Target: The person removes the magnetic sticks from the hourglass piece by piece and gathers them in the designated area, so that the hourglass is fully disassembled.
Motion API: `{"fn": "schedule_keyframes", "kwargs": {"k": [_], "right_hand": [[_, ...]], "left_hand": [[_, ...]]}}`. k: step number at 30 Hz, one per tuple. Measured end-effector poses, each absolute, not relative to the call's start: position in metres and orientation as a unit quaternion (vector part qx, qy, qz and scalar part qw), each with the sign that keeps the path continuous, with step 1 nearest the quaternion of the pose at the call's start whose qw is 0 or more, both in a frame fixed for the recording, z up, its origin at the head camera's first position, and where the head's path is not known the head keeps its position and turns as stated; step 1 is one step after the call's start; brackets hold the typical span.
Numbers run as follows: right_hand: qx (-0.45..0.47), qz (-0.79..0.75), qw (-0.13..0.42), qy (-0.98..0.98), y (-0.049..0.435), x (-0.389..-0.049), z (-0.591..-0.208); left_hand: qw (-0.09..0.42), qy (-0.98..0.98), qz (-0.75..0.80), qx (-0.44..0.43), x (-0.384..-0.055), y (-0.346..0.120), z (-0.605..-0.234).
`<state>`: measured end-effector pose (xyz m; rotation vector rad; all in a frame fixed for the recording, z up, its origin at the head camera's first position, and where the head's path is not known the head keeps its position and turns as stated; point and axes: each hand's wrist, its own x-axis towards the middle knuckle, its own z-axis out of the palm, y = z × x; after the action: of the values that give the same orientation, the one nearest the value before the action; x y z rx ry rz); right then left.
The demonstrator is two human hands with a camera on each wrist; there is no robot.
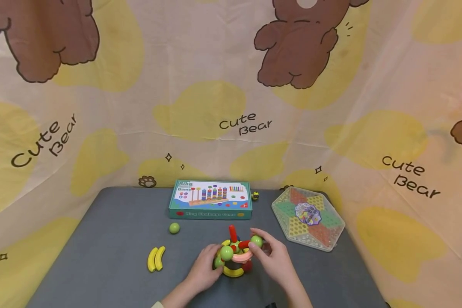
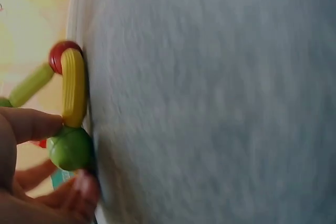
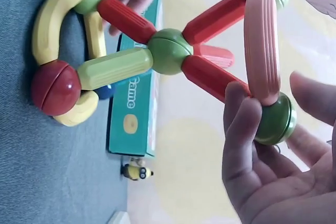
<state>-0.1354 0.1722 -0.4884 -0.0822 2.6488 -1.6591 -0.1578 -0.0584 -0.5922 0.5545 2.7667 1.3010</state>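
Note:
A toy frame of magnetic balls and sticks stands on the grey table in front of me. Its base has yellow curved sticks [image 1: 233,272] and a red ball [image 3: 56,87]; red sticks [image 3: 216,19] and a light green one rise to a green middle ball [image 3: 170,51]. My left hand [image 1: 205,268] grips a green ball [image 2: 71,148] low at the frame's left side. With its fingers round an upper green ball [image 3: 276,119], my right hand [image 1: 276,260] holds the frame's raised right end. A pink curved stick [image 3: 262,45] bridges that ball and another upper green ball [image 1: 226,253].
Two yellow curved sticks [image 1: 155,259] and a loose green ball [image 1: 174,228] lie to the left. Behind stands a Ring Challenge Game box [image 1: 210,214], with a small yellow figure [image 1: 256,195] beside it. A hexagonal star-patterned game board [image 1: 323,205] lies at the back right.

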Motion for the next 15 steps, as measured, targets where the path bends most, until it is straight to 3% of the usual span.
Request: {"fn": "schedule_keyframes", "kwargs": {"k": [8, 15], "right_hand": [[-0.038, -0.555, 0.017, 0.831, 0.1740, -0.1331, -0.4908], [-0.047, -0.538, 0.034, 0.841, 0.1771, -0.1295, -0.4942]], "left_hand": [[-0.009, 0.870, 0.450, 0.201, -0.1694, -0.0641, -0.6004], [0.005, 0.871, 0.444, 0.211, -0.1693, -0.0652, -0.5958]]}}
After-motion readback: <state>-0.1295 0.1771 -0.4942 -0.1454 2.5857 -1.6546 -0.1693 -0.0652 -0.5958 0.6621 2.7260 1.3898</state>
